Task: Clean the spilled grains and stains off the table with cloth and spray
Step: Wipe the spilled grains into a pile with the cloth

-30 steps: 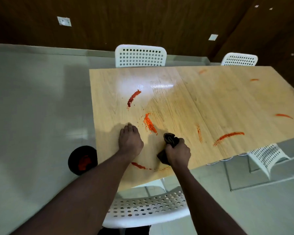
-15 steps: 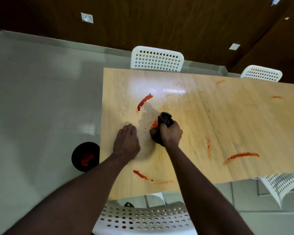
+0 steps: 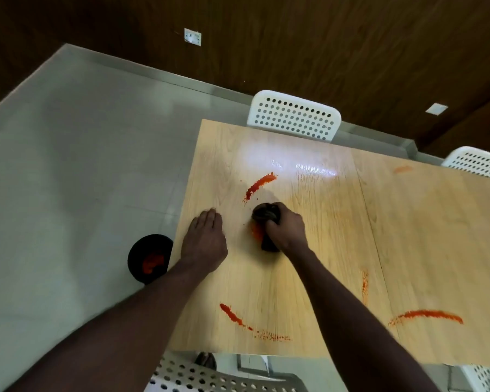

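My right hand [image 3: 287, 229] grips a bunched dark cloth [image 3: 266, 215] pressed on the light wooden table [image 3: 422, 236], with a small heap of red grains [image 3: 257, 231] against the cloth's left side. My left hand [image 3: 205, 240] lies flat on the table near its left edge, fingers together, holding nothing. A red streak [image 3: 259, 183] lies just beyond the cloth. Another red streak [image 3: 232, 314] trails to the near edge. Two more red streaks [image 3: 430, 315] [image 3: 364, 284] mark the right part. No spray bottle is in view.
A black bowl [image 3: 149, 258] with red grains sits on the grey floor left of the table. White perforated chairs stand at the far side [image 3: 293, 116], far right [image 3: 477, 162] and near edge [image 3: 210, 374]. Dark wood wall panels rise behind.
My right hand pushed the cloth from the near edge up and left over the middle red patch, gathering its grains. The left hand stayed flat. The view shifted left.
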